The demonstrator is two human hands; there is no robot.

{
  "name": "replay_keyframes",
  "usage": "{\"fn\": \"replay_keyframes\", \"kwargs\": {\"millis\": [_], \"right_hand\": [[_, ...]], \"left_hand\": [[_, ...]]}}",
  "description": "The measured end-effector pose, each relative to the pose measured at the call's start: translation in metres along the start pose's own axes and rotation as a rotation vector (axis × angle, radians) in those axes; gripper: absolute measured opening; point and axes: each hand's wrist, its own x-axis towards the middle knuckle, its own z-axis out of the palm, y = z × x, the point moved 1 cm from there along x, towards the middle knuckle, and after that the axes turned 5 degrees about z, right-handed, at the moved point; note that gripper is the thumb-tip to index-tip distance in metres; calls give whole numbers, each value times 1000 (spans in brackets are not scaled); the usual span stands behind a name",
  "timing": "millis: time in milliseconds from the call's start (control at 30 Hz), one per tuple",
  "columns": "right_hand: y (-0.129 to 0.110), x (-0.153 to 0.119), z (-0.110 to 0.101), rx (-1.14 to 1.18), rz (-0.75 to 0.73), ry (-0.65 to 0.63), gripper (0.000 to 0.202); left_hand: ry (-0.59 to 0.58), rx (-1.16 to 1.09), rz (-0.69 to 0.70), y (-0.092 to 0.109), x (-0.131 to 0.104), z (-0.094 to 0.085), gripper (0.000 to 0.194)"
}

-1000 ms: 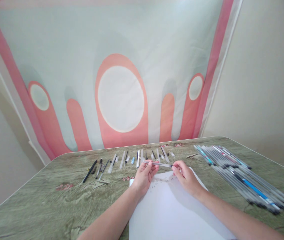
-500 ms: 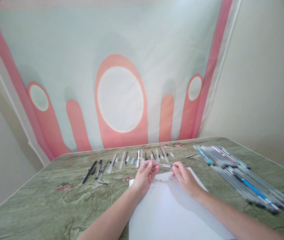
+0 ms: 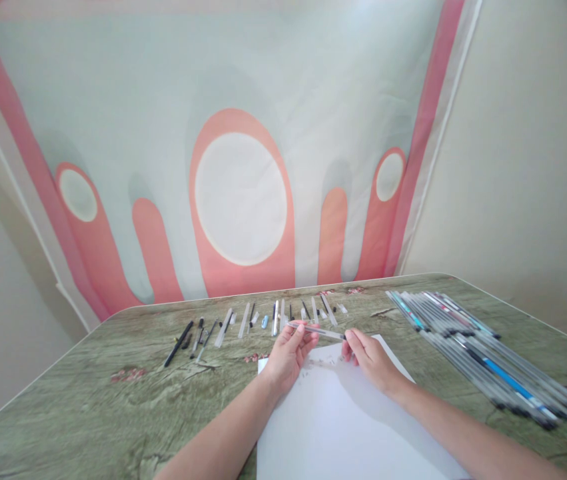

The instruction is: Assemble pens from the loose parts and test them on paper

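Note:
Over the top of a white paper (image 3: 333, 427), my left hand (image 3: 290, 350) pinches one end of a clear pen (image 3: 320, 331) between thumb and fingers. The fingers of my right hand (image 3: 366, 357) are closed on the pen's dark other end. The pen lies nearly level, its right end slightly lower. Small dark marks show on the paper below the hands. Whether the dark end is a cap or a plug is too small to tell.
Behind the hands, a row of pen parts (image 3: 246, 320) and dark pens (image 3: 178, 344) crosses the wood-patterned table (image 3: 83, 393). Many clear pens, with a blue one (image 3: 506, 378) among them, lie at the right. A patterned cloth (image 3: 163, 100) hangs behind.
The right end of the pen and my right hand have dipped slightly. My left hand keeps its hold in nearly the same place.

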Motion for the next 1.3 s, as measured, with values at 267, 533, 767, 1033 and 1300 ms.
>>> {"fn": "replay_keyframes", "kwargs": {"millis": [267, 533, 767, 1033, 1300], "right_hand": [[2, -1, -1, -178, -87, 95, 25], [-1, 0, -2, -225, -80, 72, 35], [-1, 0, -3, -126, -39, 78, 25], [4, 0, -1, -201, -79, 95, 23], [0, -1, 1, -36, -16, 0, 32]], "left_hand": [[45, -4, 8, 1, 1, 1, 17], [-29, 17, 16, 1, -1, 2, 17], [25, 6, 23, 0, 0, 0, 16], [-8, 16, 25, 1, 0, 0, 18], [-13, 18, 22, -1, 1, -2, 17]]}}
